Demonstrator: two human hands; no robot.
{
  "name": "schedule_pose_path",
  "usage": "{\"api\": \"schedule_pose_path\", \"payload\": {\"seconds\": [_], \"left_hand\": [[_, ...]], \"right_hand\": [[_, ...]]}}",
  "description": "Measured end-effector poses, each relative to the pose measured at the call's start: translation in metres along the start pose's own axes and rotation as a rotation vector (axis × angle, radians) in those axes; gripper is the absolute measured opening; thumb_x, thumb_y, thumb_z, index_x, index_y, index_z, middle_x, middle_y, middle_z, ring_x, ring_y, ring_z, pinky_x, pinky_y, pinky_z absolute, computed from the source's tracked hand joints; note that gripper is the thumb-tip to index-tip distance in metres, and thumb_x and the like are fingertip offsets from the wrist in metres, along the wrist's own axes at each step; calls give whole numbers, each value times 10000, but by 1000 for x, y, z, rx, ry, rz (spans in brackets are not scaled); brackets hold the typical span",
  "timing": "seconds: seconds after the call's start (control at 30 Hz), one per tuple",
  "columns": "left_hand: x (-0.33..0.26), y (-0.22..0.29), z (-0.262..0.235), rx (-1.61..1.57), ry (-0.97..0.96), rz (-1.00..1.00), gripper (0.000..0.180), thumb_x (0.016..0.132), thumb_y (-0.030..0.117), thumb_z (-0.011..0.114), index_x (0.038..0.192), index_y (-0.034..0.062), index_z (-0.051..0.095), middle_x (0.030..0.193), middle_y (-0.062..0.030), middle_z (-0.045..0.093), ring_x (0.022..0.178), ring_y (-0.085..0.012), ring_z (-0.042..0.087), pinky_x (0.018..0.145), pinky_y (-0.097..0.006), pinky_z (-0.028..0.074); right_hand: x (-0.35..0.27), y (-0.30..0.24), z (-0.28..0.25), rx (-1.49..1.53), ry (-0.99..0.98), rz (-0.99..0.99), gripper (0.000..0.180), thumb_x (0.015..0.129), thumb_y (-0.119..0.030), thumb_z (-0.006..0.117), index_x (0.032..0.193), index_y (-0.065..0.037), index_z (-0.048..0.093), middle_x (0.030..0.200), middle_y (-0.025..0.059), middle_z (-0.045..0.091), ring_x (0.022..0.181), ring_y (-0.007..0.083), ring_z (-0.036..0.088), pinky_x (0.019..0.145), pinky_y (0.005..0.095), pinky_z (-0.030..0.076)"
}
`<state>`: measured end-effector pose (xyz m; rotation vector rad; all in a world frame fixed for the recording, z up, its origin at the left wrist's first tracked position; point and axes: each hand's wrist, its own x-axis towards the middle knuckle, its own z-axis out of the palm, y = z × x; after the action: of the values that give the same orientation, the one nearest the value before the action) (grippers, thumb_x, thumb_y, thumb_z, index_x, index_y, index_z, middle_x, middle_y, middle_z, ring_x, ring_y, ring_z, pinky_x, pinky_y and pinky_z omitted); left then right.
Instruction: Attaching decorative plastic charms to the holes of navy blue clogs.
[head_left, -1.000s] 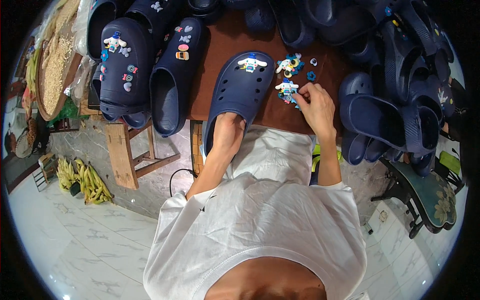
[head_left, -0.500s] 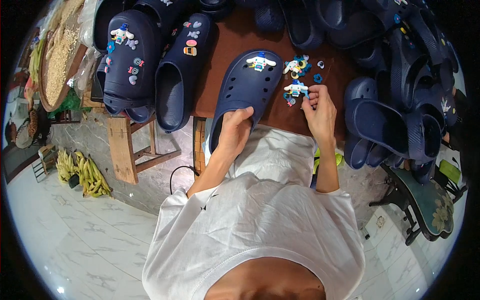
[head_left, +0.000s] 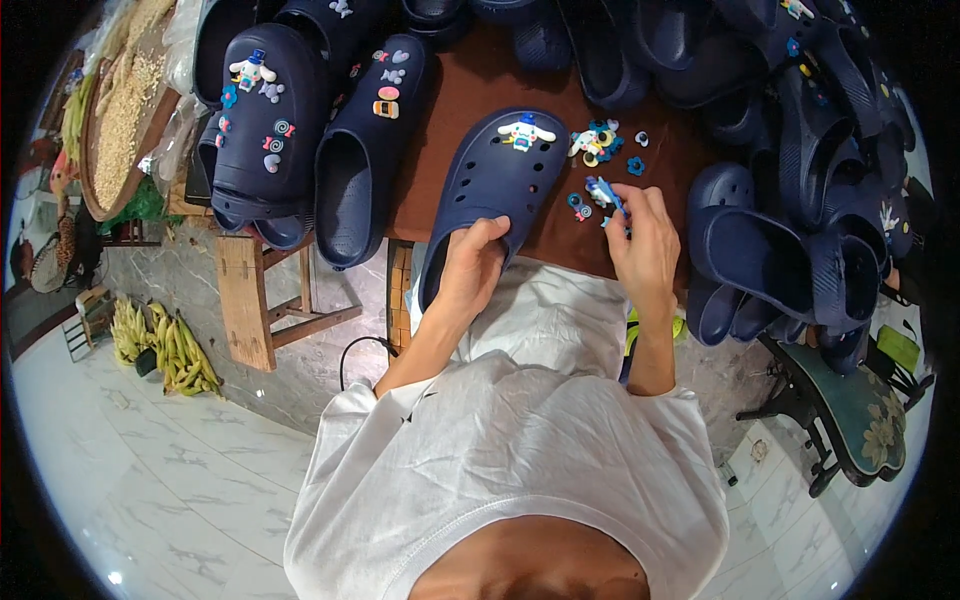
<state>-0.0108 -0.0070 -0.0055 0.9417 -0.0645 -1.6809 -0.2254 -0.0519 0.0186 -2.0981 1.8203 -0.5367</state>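
A dark blue clog (head_left: 497,172) lies on the brown tabletop with its toe pointing away from me. One white long-eared shoe charm (head_left: 526,132) sits on its toe among open holes. My left hand (head_left: 474,262) grips the clog at its opening, thumb on the upper and fingers inside. To the right, my right hand (head_left: 643,240) pinches a blue and white shoe charm (head_left: 604,196) between thumb and fingers, just above the table. Past it lie a cluster of loose charms (head_left: 596,143), a blue flower charm (head_left: 635,166) and a small swirl charm (head_left: 583,212).
Decorated blue clogs (head_left: 268,130) stand at the left, one (head_left: 362,160) close beside the brown tabletop (head_left: 450,85). More clogs (head_left: 750,250) are piled along the right and far sides. A wooden stool (head_left: 245,300), bananas (head_left: 185,350) and a dark chair (head_left: 850,420) are lower down.
My right hand has picked the blue and white charm up off the table and tilted it. The left hand keeps its grip on the clog.
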Motion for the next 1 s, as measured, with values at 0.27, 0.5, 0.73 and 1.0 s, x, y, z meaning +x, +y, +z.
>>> {"api": "schedule_pose_path", "payload": {"seconds": [0.27, 0.5, 0.73, 1.0], "left_hand": [[1, 1, 4, 27, 28, 14, 426, 859, 61, 610, 1240, -98, 505, 1246, -106, 567, 1163, -186, 545, 1055, -330, 387], [-1, 2, 7, 23, -22, 7, 247, 871, 91, 613, 1081, -38, 621, 1118, -88, 642, 1105, -182, 593, 1019, -346, 425], [1, 6, 15, -35, -17, -6, 395, 936, 182, 639, 1241, -44, 530, 1202, -98, 602, 1142, -179, 574, 1035, -353, 431], [12, 2, 17, 52, 91, -25, 364, 898, 142, 703, 1206, 6, 566, 1117, -69, 637, 1030, -148, 621, 911, -305, 500]], "right_hand": [[16, -41, 29, 389, 218, -221, 257, 820, -12, 671, 1069, -76, 676, 947, 95, 605, 865, 290, 613, 757, 398, 483], [6, -46, 42, 364, 178, -257, 257, 823, -30, 698, 1076, -75, 686, 967, 85, 608, 887, 278, 609, 761, 387, 493], [5, -41, 44, 463, 180, -260, 238, 820, -2, 706, 1047, -72, 708, 975, 89, 629, 884, 283, 637, 759, 384, 520], [5, -32, 54, 411, 217, -394, 294, 773, 56, 694, 1041, -61, 721, 1087, 111, 667, 977, 302, 655, 832, 397, 543]]}}
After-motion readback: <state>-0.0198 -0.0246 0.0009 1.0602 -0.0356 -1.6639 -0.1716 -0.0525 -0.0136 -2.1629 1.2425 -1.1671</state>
